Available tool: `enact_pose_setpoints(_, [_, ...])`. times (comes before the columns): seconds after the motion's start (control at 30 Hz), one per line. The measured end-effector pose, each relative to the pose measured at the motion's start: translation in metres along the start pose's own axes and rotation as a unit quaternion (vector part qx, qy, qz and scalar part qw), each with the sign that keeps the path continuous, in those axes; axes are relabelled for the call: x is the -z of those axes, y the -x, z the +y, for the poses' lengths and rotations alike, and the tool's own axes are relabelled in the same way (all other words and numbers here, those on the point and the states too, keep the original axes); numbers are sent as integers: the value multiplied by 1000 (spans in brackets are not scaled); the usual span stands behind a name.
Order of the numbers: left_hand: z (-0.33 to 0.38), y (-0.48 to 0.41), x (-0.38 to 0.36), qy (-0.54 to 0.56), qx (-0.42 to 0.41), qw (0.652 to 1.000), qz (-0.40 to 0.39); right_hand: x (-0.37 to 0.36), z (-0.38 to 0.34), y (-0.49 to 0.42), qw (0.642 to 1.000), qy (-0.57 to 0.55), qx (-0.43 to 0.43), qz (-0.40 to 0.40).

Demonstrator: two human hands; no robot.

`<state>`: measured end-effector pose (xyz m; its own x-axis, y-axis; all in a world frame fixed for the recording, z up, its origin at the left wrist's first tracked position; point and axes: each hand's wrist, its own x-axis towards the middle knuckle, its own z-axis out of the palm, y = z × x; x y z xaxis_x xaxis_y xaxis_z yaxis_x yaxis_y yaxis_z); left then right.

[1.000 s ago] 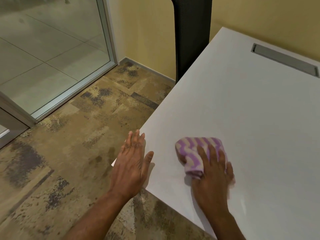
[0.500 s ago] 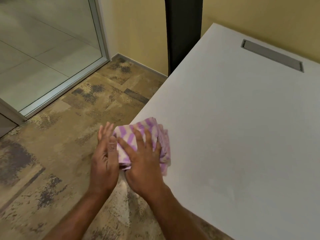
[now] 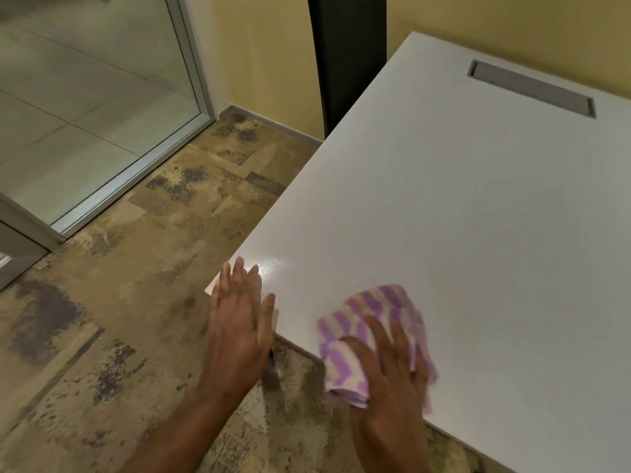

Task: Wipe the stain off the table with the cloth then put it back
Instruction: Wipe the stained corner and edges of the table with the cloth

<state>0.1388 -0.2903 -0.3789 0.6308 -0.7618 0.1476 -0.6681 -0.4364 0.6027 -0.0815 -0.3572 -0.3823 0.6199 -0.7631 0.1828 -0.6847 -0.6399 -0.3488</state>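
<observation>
A purple-and-white striped cloth [image 3: 362, 322] lies bunched on the white table [image 3: 461, 216] close to its near edge. My right hand [image 3: 389, 367] presses flat on top of the cloth, fingers spread over it. At the table's near-left corner rests my left hand [image 3: 239, 322], flat, fingers apart, holding nothing. A glossy wet-looking patch [image 3: 269, 264] shines just beyond the left fingertips. No distinct stain shows on the tabletop.
A grey metal cable slot [image 3: 532, 88] is set into the table's far side by the yellow wall. A dark chair back [image 3: 348, 59] stands behind the far-left edge. Patterned carpet [image 3: 136, 268] and a glass partition [image 3: 85, 97] lie to the left.
The cloth was at the table's corner between both hands half a second ago. My right hand has swept it back to the right along the near edge; my left hand stays at the corner.
</observation>
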Motion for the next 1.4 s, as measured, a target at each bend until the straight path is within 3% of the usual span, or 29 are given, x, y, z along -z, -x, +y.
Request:
enact_pose_setpoints(0.13, [-11,5,-6,-67,-32,997,-28,19,27,5,993,12,-94,67])
enact_pose_setpoints(0.3, [-10,5,-3,-66,-32,997,-35,11,16,-39,973,44,-211,80])
enact_pose_setpoints(0.4, [-11,5,-4,-63,-30,997,-32,0,4,-81,969,34,-234,77])
enact_pose_setpoints(0.53, [-8,3,-1,-19,-17,999,-19,-13,-15,-124,978,19,-206,29])
enact_pose_setpoints(0.73, [3,-5,8,132,64,988,47,-24,-66,-104,996,-44,-26,-72])
enact_pose_setpoints(0.87, [6,-12,6,113,50,991,44,-27,-61,-47,999,1,32,-44])
enact_pose_setpoints(1.1, [3,-33,3,11,-14,1000,18,10,9,-13,991,45,-95,86])
enact_pose_setpoints(1.27, [2,-56,-3,-32,-45,998,4,11,17,-53,974,56,-207,69])
enact_pose_setpoints(1.4, [-1,-60,-2,78,18,997,-12,1,8,-99,970,60,-231,48])
